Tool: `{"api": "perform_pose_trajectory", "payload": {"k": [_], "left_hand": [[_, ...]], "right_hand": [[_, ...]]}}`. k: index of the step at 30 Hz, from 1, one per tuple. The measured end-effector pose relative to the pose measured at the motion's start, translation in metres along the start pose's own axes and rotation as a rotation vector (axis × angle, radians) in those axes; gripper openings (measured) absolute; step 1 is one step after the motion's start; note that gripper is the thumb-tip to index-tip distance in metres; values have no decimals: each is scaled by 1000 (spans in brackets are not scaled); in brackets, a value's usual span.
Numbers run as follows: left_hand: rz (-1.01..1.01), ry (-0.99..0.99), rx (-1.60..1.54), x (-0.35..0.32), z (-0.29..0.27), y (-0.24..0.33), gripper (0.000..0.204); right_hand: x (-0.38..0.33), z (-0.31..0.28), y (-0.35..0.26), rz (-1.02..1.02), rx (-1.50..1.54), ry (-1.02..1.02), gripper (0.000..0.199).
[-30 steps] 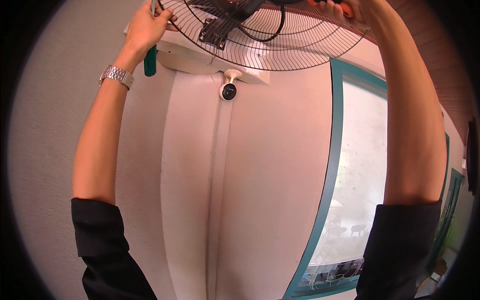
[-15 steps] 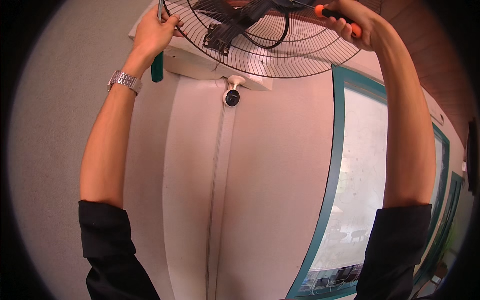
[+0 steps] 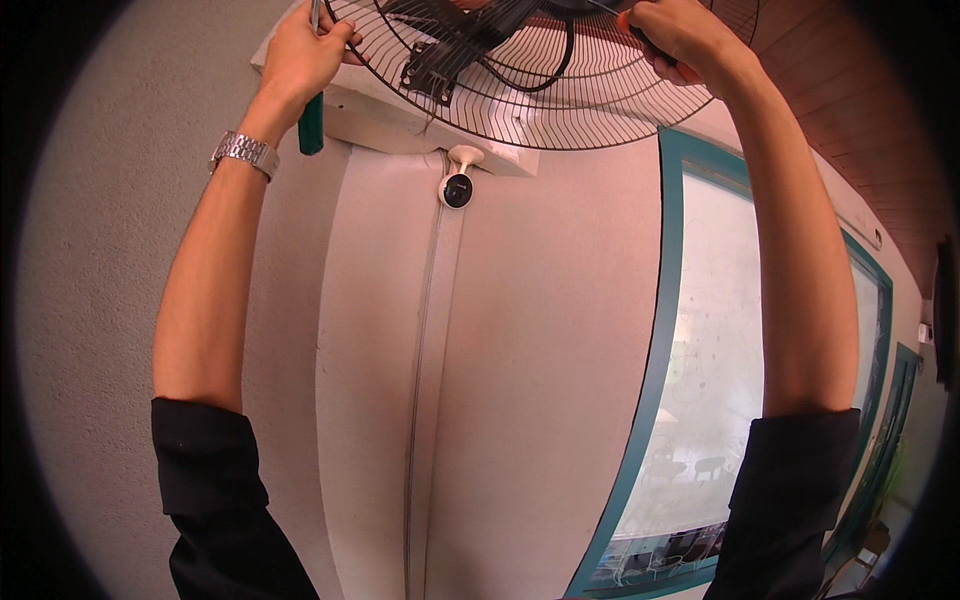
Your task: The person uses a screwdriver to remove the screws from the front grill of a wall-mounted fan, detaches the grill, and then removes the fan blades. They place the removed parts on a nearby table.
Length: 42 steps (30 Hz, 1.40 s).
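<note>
Left hand [image 3: 305, 55] grips green-handled screwdriver [image 3: 311, 122] against fan guard [image 3: 560, 95], steadying it; right hand [image 3: 680, 40] fingers wrapped round orange-handled tool [image 3: 628, 22].

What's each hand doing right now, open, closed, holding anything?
Left hand: closed around a green-handled tool, at the rim of the wire fan guard.
Right hand: closed on an orange-handled tool at the guard.
</note>
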State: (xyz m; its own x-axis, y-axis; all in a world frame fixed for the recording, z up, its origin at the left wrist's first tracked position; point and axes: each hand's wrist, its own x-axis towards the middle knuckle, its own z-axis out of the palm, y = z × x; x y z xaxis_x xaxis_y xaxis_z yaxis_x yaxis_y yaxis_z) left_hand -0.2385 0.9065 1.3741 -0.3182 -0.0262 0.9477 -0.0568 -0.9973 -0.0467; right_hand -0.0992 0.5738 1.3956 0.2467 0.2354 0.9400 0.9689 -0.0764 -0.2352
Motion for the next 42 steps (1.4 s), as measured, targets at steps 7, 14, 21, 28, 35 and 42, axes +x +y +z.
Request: {"api": "perform_pose_trajectory", "payload": {"k": [7,14,21,28,35,42], "left_hand": [[4,-19,-25,0,0,1,15],[32,1,25,0,-3,-6,15],[-1,-10,-18,-7,1,8,16],[-20,-19,-8,-2,0,2,16],[34,-17,17,-4,1,-2,17],[19,-13,19,-5,-3,5,16]], "right_hand": [[35,-37,14,196,476,-352,26],[13,-24,-6,138,317,-323,28],[8,-30,-10,65,183,-134,26],[13,-24,-3,126,177,-147,26],[11,-21,-2,134,162,-91,24],[6,-21,-3,95,153,-102,22]]}}
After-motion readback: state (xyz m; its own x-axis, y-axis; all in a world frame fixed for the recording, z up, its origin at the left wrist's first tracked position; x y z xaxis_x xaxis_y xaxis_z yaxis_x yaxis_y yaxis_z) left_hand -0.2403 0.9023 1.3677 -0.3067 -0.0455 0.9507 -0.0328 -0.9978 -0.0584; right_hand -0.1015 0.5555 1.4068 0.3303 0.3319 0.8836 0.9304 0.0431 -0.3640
